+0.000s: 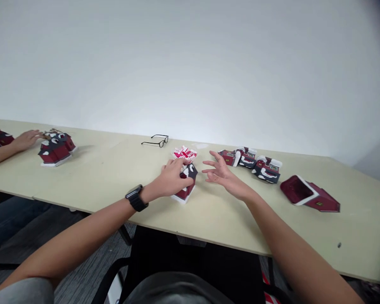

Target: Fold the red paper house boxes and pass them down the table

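Observation:
A small dark-red cardboard house (pixel 187 190) with a dark, snow-patterned roof and a white base stands on the table in front of me. My left hand (pixel 174 177), with a black watch on its wrist, is closed around the top of this house and hides part of its roof. To the right of the house, my right hand (pixel 221 173) is raised with its fingers spread and nothing in them. Just behind the house lies a bunch of red-and-white wrapped pieces (pixel 185 153), partly hidden by my left hand.
Several similar houses (pixel 266 169) lie tipped at the back right, beside an open red house-shaped box (pixel 316 196) on its side. Black glasses (pixel 160 141) rest near the wall. At far left, another person's hand (pixel 27 139) is next to more houses (pixel 54 152).

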`<action>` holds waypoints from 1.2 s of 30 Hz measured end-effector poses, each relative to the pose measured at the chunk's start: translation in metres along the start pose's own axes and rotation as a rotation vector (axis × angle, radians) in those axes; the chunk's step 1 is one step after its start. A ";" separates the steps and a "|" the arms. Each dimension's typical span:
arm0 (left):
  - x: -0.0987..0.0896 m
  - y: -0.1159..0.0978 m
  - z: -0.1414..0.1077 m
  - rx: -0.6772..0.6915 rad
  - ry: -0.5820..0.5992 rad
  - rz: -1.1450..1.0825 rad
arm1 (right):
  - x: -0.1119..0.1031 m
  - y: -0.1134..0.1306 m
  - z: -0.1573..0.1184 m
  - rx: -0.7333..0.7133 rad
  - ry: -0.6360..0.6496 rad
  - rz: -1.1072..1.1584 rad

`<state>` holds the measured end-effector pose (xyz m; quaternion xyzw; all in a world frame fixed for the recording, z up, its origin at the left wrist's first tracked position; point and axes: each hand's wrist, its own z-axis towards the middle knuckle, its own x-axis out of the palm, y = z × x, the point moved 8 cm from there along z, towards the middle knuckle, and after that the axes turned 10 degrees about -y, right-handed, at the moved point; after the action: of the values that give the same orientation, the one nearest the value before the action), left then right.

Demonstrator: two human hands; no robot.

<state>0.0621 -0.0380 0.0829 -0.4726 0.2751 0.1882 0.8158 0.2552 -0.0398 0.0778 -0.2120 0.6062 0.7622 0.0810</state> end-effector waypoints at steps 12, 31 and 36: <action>-0.178 0.202 0.007 -0.498 -0.314 0.611 | -0.002 -0.001 0.003 0.050 -0.041 0.040; -0.045 0.041 0.100 0.129 -0.341 0.339 | -0.050 -0.029 0.027 -0.021 -0.447 -0.373; -0.001 0.009 0.115 0.213 -0.286 0.296 | -0.100 -0.033 0.030 -0.101 -0.726 -0.718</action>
<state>0.0870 0.0673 0.1240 -0.3068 0.2411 0.3408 0.8553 0.3510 0.0112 0.0956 -0.1320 0.3904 0.7391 0.5329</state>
